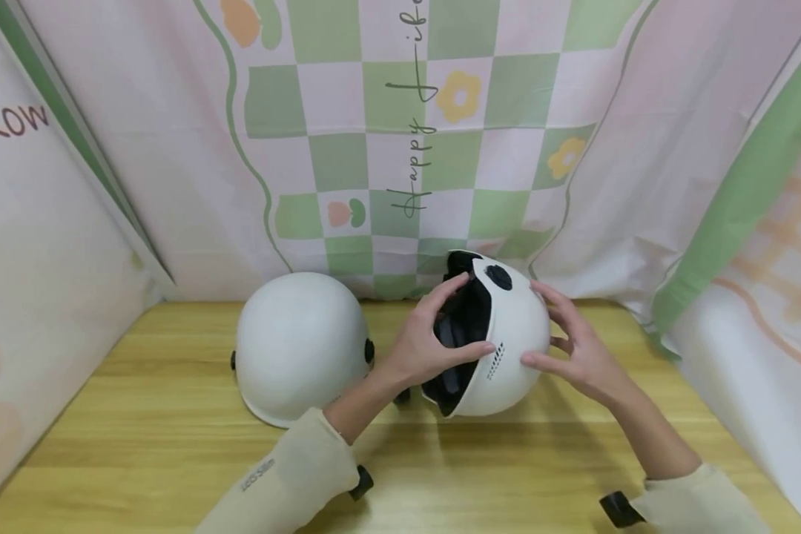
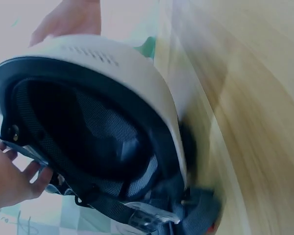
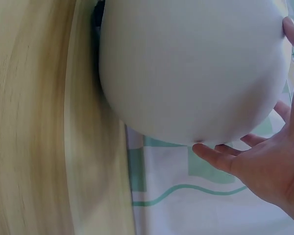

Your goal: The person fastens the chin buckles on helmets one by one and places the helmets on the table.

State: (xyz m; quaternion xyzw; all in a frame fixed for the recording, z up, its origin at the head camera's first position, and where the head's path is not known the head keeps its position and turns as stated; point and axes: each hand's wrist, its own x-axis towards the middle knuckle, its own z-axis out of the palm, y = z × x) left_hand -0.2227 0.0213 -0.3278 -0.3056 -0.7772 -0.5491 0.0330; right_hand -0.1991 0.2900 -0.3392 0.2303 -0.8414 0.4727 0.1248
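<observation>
A white helmet (image 1: pixel 517 341) is tipped on its side on the wooden table, its black padded inside (image 2: pixel 88 127) turned to the left. My left hand (image 1: pixel 420 337) grips it at the open rim, the thumb against the shell by the vent slots. Around the outer crown curve the fingers and thumb of my right hand (image 1: pixel 584 356). A dark chin strap (image 2: pixel 108 208) with a clear buckle hangs from the rim in the left wrist view. Only the smooth shell (image 3: pixel 191 68) shows in the right wrist view.
A second white helmet (image 1: pixel 300 341) stands dome up to the left, close to my left forearm. The wooden table (image 1: pixel 140 460) ends at a patterned curtain (image 1: pixel 400 163) behind both helmets, and more cloth (image 1: pixel 60 245) hangs along the left side.
</observation>
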